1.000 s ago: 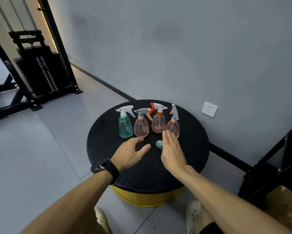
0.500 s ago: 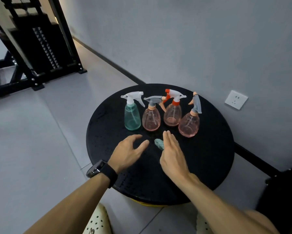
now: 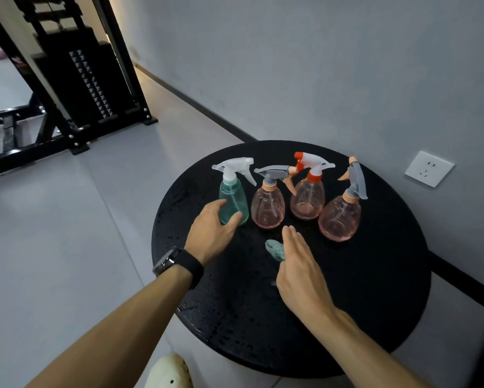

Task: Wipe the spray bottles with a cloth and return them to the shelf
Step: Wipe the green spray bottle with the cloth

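Surface: round black table (image 3: 375, 289) dotted with droplets, set against a grey wall (image 3: 319, 65) with a white wall socket (image 3: 429, 168).
Teal bottle: translucent teal spray bottle with white trigger head (image 3: 233, 191), upright at the left end of the row toward the table's far edge, nozzle pointing left.
Pink bottles: three translucent pink round spray bottles, all upright; grey-headed one (image 3: 268, 204) just beside the teal, red-and-white-headed one (image 3: 308, 196) behind, nozzle right; third, grey-headed (image 3: 340, 217), toward the table's right edge.
Left hand (image 3: 211, 233): fingers and thumb curled around the teal bottle's lower body; black smartwatch (image 3: 176, 261) at the wrist.
Right hand (image 3: 302, 273): fingers straight, flat near the table's centre.
Cloth: small teal cloth (image 3: 274, 249), mostly hidden under the right hand.
Around: black gym weight machine (image 3: 75, 79) far left; pale perforated shoe (image 3: 169, 372) below the near edge.
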The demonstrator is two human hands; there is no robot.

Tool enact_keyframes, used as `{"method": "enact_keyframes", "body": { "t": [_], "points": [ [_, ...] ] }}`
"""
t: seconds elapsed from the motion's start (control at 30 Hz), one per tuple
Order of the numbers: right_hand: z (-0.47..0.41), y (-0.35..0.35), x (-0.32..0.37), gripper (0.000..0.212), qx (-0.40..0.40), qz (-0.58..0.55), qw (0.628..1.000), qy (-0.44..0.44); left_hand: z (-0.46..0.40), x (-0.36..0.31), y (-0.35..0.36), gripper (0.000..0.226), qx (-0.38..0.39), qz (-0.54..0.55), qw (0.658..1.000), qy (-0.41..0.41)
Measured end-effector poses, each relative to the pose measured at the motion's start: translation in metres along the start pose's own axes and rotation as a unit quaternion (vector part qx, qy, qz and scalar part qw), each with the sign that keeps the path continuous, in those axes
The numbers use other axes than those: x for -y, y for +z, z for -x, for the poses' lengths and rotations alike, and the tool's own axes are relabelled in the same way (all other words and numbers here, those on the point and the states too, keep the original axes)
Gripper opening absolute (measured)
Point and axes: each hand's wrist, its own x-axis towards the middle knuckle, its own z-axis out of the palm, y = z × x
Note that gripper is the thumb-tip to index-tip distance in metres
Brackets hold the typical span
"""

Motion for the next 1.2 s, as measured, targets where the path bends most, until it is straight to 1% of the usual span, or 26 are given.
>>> {"method": "enact_keyframes", "body": {
  "t": [0.13, 0.27, 0.47, 0.63, 0.83, 1.03, 1.2],
  "points": [
    [-0.003, 0.001, 0.001, 0.067, 0.005, -0.006, 1.000, 0.012, -0.024, -0.007, -0.007, 0.048, -0.010, 0.004, 1.000, -0.004],
    [-0.005, 0.003, 0.000, 0.066, 0.005, -0.010, 1.000, 0.018, -0.044, -0.009, -0.007, 0.046, -0.013, 0.012, 1.000, -0.020],
    [-0.012, 0.010, 0.003, 0.067, 0.017, -0.015, 1.000, 0.016, -0.072, -0.002, 0.001, 0.042, -0.027, 0.010, 1.000, -0.006],
    [-0.016, 0.014, 0.006, 0.068, 0.027, -0.019, 0.999, 0.015, -0.087, 0.003, 0.010, 0.028, -0.042, 0.010, 0.999, 0.001],
    [-0.018, 0.016, 0.011, 0.069, 0.036, -0.021, 0.999, 0.019, -0.091, 0.005, 0.012, 0.031, -0.050, 0.020, 0.999, 0.000],
    [-0.018, 0.015, 0.008, 0.069, 0.033, -0.018, 0.999, 0.021, -0.088, 0.003, 0.011, 0.024, -0.053, 0.022, 0.998, -0.001],
    [-0.019, 0.005, 0.003, 0.069, 0.015, -0.019, 1.000, 0.019, -0.079, -0.001, 0.001, 0.031, -0.050, 0.013, 0.998, 0.019]
  ]
}}
